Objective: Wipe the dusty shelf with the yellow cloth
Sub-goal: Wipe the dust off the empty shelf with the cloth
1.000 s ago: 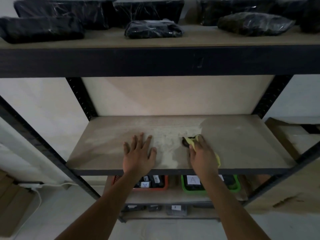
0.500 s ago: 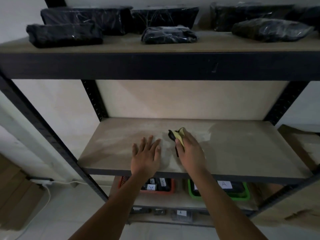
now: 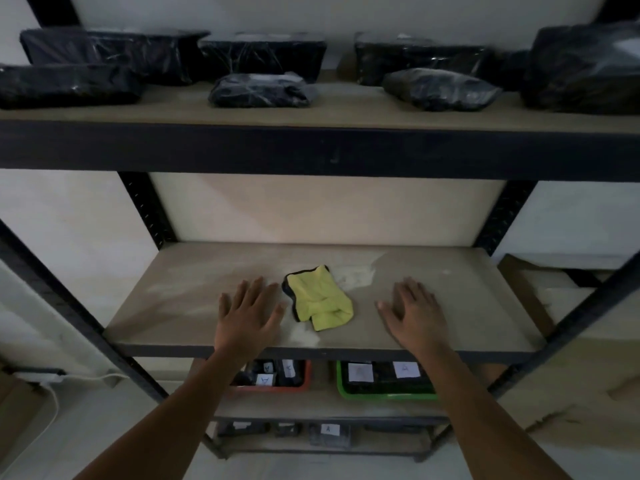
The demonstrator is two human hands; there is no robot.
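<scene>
Fingers of both hands lie straight and spread, palms down, gripping nothing. From the head view, the left hand (image 3: 248,315) rests flat on the shelf (image 3: 467,306) board just beside the yellow cloth (image 3: 320,298), at the cloth's 9 o'clock; whether its thumb touches the cloth's dark edge cannot be told. The right hand (image 3: 414,315) sits well apart from the cloth at its 3 o'clock, and whether its palm presses the board or hovers just above it is hard to make out.

Dim light hides much. Both forearms leave the frame at the bottom edge. Black wrapped bundles (image 3: 259,90) on the upper board are cut off at left and right, and their contents cannot be seen. Below the shelf, a red tray (image 3: 304,379) and a green tray (image 3: 384,396) are partly covered by the shelf's front edge and the arms; their paper labels are too blurred to read surely.

Lying free near the front middle of the shelf, the cloth is crumpled. Its long axis runs from about 11 o'clock at the back to 5 o'clock at the front. It is bright yellow and soft-looking, with a dark border along its left and back edge, folded into creases across the middle. Pale dust (image 3: 356,276) lies at its 1 o'clock, and more at its 6 o'clock near the front edge.
</scene>
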